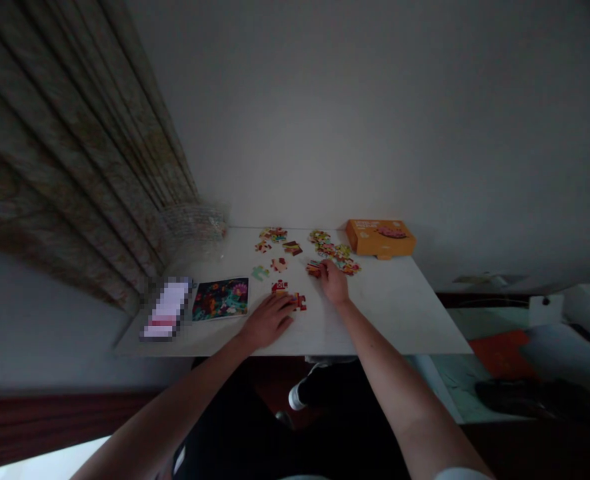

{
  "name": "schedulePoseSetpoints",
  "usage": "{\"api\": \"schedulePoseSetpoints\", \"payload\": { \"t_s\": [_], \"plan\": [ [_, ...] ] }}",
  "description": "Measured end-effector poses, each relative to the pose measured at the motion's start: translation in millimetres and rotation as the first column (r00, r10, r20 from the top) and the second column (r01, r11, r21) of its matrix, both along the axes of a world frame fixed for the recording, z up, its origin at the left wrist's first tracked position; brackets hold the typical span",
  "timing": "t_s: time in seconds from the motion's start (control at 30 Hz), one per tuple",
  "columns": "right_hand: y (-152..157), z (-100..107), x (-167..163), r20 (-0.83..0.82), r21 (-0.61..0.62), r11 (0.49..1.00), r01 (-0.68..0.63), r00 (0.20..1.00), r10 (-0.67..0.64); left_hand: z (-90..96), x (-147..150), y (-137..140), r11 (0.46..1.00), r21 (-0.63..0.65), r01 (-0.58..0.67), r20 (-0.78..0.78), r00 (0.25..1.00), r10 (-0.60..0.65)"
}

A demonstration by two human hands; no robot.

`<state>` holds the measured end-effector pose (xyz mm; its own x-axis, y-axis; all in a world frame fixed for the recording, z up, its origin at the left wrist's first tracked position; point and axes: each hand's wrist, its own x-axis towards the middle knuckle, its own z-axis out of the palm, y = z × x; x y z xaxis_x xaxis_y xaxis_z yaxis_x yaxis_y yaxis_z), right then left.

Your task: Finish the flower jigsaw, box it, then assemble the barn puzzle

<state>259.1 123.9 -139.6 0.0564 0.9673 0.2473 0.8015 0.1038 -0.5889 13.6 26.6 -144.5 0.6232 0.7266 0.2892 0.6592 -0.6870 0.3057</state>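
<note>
A red puzzle piece (315, 268) lies on the white table (399, 313) at the fingertips of the right hand (333, 281), fingers narrow on it, while the left hand (267, 320) rests flat, fingers loosely spread, touching joined red pieces (299, 301) beside the picture card (221, 299) and the orange box (379, 238).

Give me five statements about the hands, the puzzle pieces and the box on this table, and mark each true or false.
1. The orange box sits at the far right of the white table. True.
2. The right hand rests on the picture card. False: it is at a reddish puzzle piece, away from the card.
3. The left hand lies flat near the red joined pieces. True.
4. All loose pieces are stacked inside the box. False: they lie scattered on the table.
5. A curtain hangs to the left of the table. True.
</note>
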Motion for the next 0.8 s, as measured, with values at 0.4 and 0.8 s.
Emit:
{"api": "schedulePoseSetpoints", "payload": {
  "t_s": [0.4, 0.8],
  "plan": [
    [-22.4, -8.4, -33.2, -0.243, -0.028, 0.979, -0.203, 0.951, 0.19, 11.7, 5.6, -2.6, 1.0, 0.019, -0.025, 0.033, 0.999, 0.024],
    [-26.3, -5.2, -45.4, -0.014, -0.118, 0.969, -0.215, 0.977, 0.215, 10.1, 6.3, -3.1, 0.999, 0.012, -0.035, 0.033, 0.999, 0.034]
  ]
}}
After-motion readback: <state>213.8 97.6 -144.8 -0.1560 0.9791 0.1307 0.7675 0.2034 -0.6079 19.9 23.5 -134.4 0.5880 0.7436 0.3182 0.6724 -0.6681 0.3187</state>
